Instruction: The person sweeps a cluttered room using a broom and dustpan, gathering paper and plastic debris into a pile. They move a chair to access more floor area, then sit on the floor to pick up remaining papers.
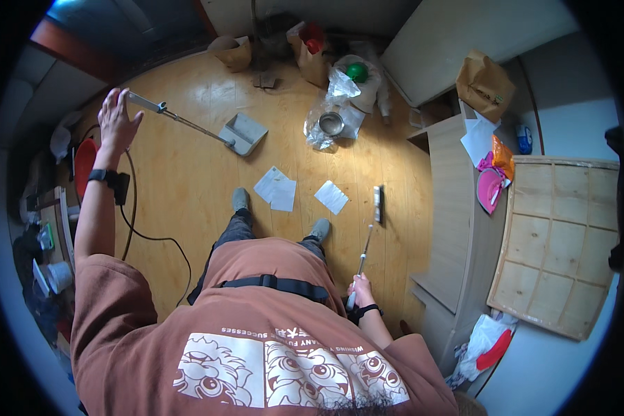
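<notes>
My left hand (116,122) is raised at the far left. Its fingertips meet the top end of the long handle of a grey dustpan (248,127), and the thumb stands apart. Whether the fingers grip that handle is unclear. The dustpan rests on the floor with its tray facing up. In my right hand (362,291), low at my right side, is the white grip of a long-handled broom (363,257). The broom's head (378,204) is blurred, at the floor right of my feet. Paper sheets (283,193) and another white sheet (332,197) lie between dustpan and broom.
Plastic bags with a metal tin (331,124), a green ball-like object (357,72) and paper bags (231,53) sit along the far side. A wooden cabinet (450,208) borders the right. A black cable (156,238) trails on the left near a red basin (86,161).
</notes>
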The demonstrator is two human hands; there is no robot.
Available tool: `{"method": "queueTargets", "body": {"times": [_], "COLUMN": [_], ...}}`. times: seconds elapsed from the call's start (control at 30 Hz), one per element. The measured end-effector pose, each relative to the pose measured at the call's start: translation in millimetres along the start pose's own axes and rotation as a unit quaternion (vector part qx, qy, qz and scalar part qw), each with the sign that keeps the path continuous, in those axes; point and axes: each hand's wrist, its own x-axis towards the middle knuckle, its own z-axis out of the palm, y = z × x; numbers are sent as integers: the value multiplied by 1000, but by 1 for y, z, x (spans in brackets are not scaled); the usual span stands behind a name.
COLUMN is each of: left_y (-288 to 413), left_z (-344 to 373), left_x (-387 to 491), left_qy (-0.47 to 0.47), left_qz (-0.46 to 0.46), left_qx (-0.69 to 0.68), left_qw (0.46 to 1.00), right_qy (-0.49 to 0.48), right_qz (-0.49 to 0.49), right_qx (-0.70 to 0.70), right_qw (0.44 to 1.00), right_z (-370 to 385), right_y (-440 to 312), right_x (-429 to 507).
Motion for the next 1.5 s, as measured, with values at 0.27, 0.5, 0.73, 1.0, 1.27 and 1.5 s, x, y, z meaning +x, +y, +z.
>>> {"method": "queueTargets", "body": {"times": [0.27,0.5,0.73,1.0,1.27,1.5], "left_y": [-43,-55,-32,-1,27,45], "left_z": [35,48,42,29,34,31], "left_x": [86,95,69,47,55,62], "left_qy": [-119,-161,-162,-159,-170,-155], "left_qz": [82,159,123,86,67,87], "left_qx": [-91,-189,-227,-206,-216,-218], "left_qw": [985,956,953,962,959,960], "right_qy": [-27,75,83,115,148,99], "right_qz": [45,-47,-143,-230,-236,-185], "right_qx": [64,-67,-141,-346,-564,-596], "right_qw": [997,994,976,902,777,775], "right_z": [112,130,120,147,130,36], "right_y": [36,8,-135,-293,-295,-225], "right_x": [-108,-135,-32,82,108,20]}}
